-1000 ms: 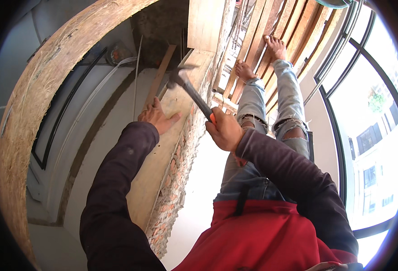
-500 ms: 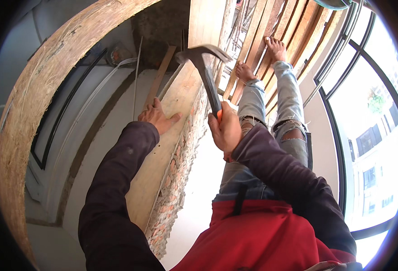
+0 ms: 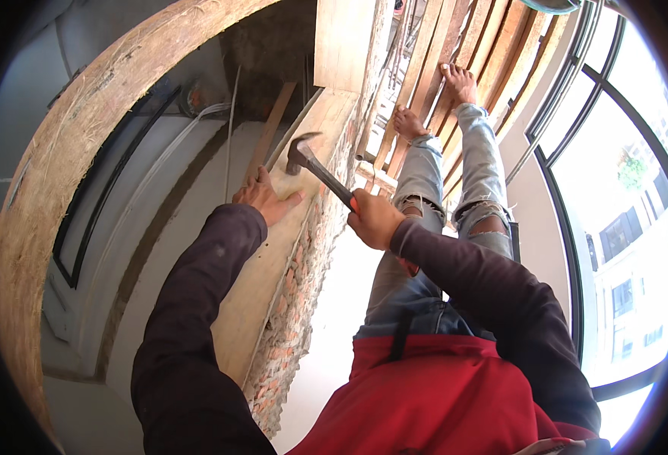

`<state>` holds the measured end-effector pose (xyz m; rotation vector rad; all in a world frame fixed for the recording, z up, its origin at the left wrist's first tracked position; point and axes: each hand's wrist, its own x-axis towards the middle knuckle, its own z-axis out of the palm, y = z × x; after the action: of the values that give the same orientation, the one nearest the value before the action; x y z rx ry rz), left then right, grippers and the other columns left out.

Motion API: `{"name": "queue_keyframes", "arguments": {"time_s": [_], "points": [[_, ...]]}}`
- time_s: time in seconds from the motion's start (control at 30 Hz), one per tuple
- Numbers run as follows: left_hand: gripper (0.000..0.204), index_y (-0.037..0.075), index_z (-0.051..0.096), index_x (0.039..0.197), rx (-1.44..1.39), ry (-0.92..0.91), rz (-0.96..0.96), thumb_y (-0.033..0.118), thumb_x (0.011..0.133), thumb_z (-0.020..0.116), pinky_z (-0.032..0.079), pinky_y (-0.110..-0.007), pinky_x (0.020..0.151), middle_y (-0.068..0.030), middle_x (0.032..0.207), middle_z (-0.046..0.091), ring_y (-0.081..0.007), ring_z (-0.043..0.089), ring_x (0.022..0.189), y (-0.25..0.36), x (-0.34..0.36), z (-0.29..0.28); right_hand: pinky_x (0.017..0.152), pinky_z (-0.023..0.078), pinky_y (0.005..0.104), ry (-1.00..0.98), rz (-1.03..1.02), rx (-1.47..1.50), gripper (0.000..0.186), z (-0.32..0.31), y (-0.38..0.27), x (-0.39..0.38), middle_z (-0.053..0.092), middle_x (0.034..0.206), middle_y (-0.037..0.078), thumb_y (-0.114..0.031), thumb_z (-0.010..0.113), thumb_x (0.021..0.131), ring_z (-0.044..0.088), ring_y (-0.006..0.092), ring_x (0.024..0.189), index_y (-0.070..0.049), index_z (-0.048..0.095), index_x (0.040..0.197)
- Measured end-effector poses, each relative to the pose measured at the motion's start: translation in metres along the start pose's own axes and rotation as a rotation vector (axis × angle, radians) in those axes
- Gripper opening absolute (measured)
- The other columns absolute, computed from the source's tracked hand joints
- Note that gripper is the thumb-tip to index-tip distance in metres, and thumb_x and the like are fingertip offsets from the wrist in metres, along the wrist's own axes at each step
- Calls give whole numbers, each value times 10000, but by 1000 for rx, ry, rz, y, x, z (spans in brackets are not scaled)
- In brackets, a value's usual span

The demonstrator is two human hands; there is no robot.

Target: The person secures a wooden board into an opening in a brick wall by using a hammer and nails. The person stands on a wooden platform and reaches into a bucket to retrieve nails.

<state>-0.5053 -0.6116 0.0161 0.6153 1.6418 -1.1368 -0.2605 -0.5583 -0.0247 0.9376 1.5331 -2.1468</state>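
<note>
My right hand [image 3: 377, 220] is wrapped around the orange grip of a claw hammer [image 3: 328, 179]. The hammer's dark head is down at the face of a pale plywood board [image 3: 254, 303], just beyond my left hand; whether it touches the wood I cannot tell. My left hand [image 3: 267, 199] rests on the board near its left edge, thumb stretched out to the side and the other fingers partly bent near the edge. No nail can be made out under the hammer.
Rough brick [image 3: 285, 303] runs along the board's right side. A curved-looking timber [image 3: 42, 174] spans the left. My bare feet stand on wooden slats [image 3: 493, 61] with gaps between them. A black-framed window [image 3: 614, 197] is at the right.
The hammer has swung down and left, from raised above the board to its surface. My right hand has turned and lowered slightly with it. My left hand has stayed in place.
</note>
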Motion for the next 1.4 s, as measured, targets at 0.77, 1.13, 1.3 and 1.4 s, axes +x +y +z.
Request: {"name": "queue_keyframes", "arguments": {"time_s": [0.77, 1.13, 1.3, 1.4], "points": [[1277, -36, 118, 1498, 53, -8, 35, 795, 666, 614, 313, -426, 1123, -278, 1500, 264, -399, 306, 1385, 20, -32, -12, 746, 494, 480, 84, 241, 39, 269, -61, 11, -13, 640, 811, 257, -194, 583, 848, 651, 419, 800, 40, 562, 979], [1239, -85, 252, 1451, 218, -68, 68, 644, 586, 758, 342, -424, 1104, -254, 1485, 330, -392, 321, 1387, 32, -29, -11, 422, 438, 393, 758, 529, 6, 201, -175, 203, -195, 534, 554, 119, -181, 556, 870, 566, 247, 446, 13, 542, 822], [1008, -11, 314, 1452, 234, -251, 71, 541, 713, 721, 338, -463, 1093, -295, 1476, 314, -424, 327, 1372, 38, -28, -17, 390, 444, 409, 834, 768, 516, 208, -142, 236, -257, 539, 519, 108, -160, 538, 845, 560, 257, 416, -5, 544, 706], [983, 10, 305, 1461, 249, -183, 74, 534, 733, 705, 333, -474, 1094, -291, 1487, 291, -428, 313, 1377, 46, -30, -24, 385, 444, 425, 788, 879, 667, 221, -115, 259, -292, 524, 522, 122, -173, 532, 874, 553, 270, 421, -16, 513, 721]]}}
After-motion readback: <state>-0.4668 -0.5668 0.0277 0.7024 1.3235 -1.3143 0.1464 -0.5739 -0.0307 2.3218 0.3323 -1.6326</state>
